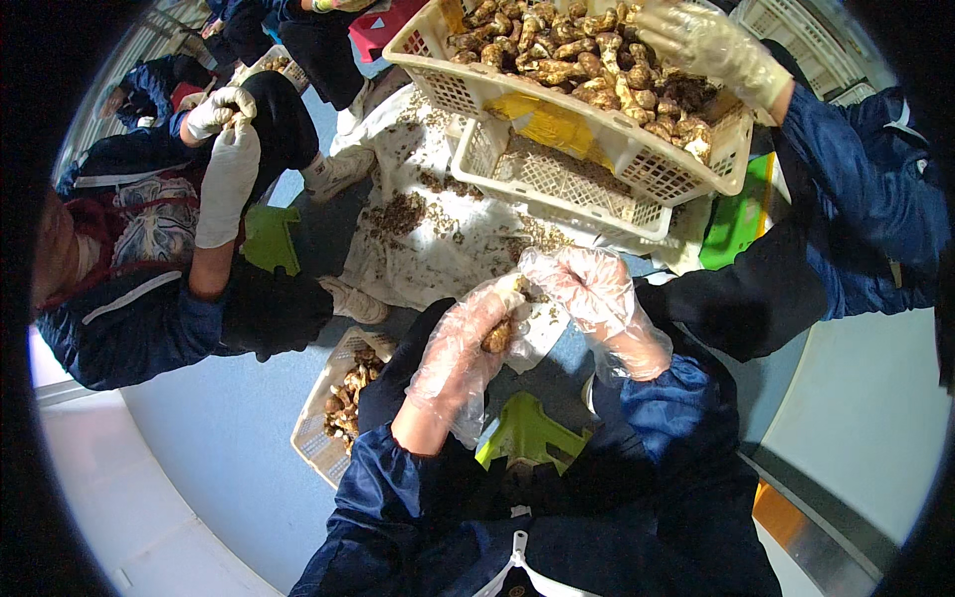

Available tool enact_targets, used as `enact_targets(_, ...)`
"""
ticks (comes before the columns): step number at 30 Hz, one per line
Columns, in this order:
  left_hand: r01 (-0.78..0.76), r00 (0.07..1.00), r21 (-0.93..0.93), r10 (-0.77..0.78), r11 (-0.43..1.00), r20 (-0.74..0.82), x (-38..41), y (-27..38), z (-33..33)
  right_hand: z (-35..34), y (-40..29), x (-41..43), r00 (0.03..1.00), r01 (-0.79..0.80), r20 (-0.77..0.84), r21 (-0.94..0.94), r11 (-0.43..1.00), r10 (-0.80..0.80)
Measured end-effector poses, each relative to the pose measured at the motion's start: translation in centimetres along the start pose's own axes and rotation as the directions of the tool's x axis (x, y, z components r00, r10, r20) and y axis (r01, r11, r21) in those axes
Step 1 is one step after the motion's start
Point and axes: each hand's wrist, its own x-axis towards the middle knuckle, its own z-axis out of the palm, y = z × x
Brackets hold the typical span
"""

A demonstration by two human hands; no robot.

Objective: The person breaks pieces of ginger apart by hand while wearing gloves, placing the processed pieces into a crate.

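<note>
In clear plastic gloves, both my hands are raised over my lap. My left hand (466, 343) is closed around a brown mushroom (498, 337), whose pale end shows at the fingertips. My right hand (593, 287) is close beside that end with its fingers bent together; whether it pinches anything is hidden by the crinkled glove. Beyond my hands, a white plastic crate (515, 89) full of brown mushrooms (567, 52) rests on another white crate (559, 168). By my left thigh stands a smaller white basket (310, 433) with mushrooms (347, 399) in it.
A dirt-strewn white cloth (418, 261) covers part of the blue floor (216, 433). A green stool (522, 429) is beneath me. A gloved co-worker (227, 164) sits at left; another co-worker's gloved hand (709, 52) reaches over the full crate. A green box (735, 216) stands right of the crates.
</note>
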Motion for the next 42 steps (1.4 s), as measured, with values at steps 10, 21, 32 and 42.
enact_targets(10,-0.144,0.989,0.314,0.13,0.938,0.066,0.0,-0.8,-0.2,-0.2,-1.2,-0.1,0.994,0.1,0.053,-0.201,0.974,-0.091)
enact_targets(21,-0.144,0.984,0.574,0.18,0.806,-0.006,0.0,-0.5,0.2,-0.2,-0.1,0.2,0.996,0.078,0.053,-0.287,0.955,-0.065)
enact_targets(32,0.042,0.996,0.159,-0.054,0.986,0.071,-0.8,1.2,0.8,-0.8,0.0,0.3,0.998,-0.02,-0.059,-0.087,0.996,0.015)
enact_targets(42,0.009,0.997,0.455,0.025,0.891,-0.069,-0.7,0.3,1.0,0.3,-0.8,-0.3,0.991,0.126,0.072,-0.176,0.976,-0.115)
